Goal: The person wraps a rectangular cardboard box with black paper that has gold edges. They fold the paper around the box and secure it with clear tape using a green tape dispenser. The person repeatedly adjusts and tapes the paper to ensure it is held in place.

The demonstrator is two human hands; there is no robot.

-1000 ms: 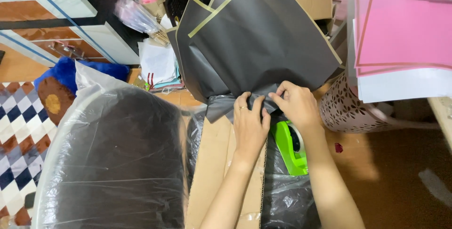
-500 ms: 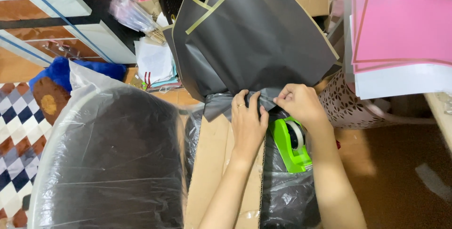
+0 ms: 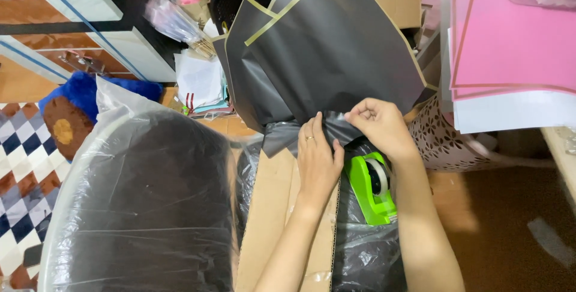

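Observation:
Black wrapping paper with a gold edge [image 3: 324,52] fans upward, gathered at its base. My left hand [image 3: 318,157] presses flat on the gathered base of the paper. My right hand [image 3: 378,127] pinches the same gathered base from the right, fingers closed on the paper. Just below my right hand a bright green tape dispenser [image 3: 375,187] rests on black plastic. A brown cardboard sheet [image 3: 273,220] lies beneath my left forearm.
A dark rounded chair back wrapped in clear plastic [image 3: 144,208] fills the lower left. Pink paper sheets [image 3: 510,40] lie on a surface at right, above a perforated patterned basket [image 3: 444,142]. A blue plush toy [image 3: 78,106] and cellophane bundles [image 3: 174,16] sit at left.
Both hands have stayed on the gathered base of the paper. My right hand's fingers have shifted a little on the fold, and the view has moved slightly.

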